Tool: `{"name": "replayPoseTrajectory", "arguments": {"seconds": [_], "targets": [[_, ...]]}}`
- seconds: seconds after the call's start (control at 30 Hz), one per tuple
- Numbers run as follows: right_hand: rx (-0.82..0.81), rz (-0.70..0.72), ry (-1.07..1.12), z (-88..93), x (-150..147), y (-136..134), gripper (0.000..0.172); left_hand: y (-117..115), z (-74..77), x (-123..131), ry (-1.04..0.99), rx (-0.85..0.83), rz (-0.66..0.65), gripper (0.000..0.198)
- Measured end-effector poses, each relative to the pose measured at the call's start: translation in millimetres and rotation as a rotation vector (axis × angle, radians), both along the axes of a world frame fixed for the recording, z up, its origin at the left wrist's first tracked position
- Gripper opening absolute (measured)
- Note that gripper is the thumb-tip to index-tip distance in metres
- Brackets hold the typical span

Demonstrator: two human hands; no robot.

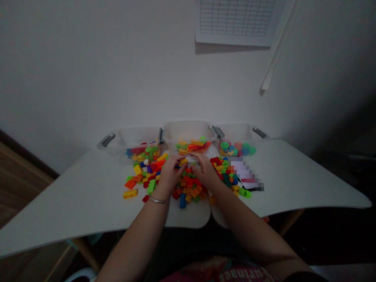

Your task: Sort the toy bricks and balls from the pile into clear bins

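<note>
My left hand point(171, 172) is above a heap of toy building bricks point(190, 183), with a yellow toy brick point(183, 161) between its thumb and fingers. Facing it, my right hand point(204, 169) has its thumb and fingers apart, and I make out nothing held in it. The fingertips of both hands come close together in front of the middle clear plastic box point(189, 137). Loose bricks in red, orange, yellow, green and blue lie under and around both hands, partly hidden by them.
A left clear box point(138, 135) holds mixed coloured pieces. The right clear box point(235, 131) contains round coloured pieces. Right of the heap lies a pixelated phone-like object point(245, 172). The white table point(96, 203) ends at a wall with a printed sheet point(235, 23).
</note>
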State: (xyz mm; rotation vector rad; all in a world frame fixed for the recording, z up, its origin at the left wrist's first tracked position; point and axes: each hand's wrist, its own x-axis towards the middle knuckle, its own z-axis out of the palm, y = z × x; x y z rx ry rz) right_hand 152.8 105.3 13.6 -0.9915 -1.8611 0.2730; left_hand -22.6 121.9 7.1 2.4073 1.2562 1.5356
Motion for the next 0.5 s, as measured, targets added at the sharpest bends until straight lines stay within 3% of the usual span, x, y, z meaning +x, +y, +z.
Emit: {"name": "replayPoseTrajectory", "arguments": {"seconds": [0.17,0.5], "targets": [[0.022,0.005,-0.094,1.4,-3.1,2.6,0.037,-1.1,0.5,2.3,0.034,-0.043,-0.002,0.023],[0.006,-0.117,-0.151,2.1,-5.7,5.9,0.020,-5.1,6.6,5.1,0.108,-0.004,-0.009,0.030]]}}
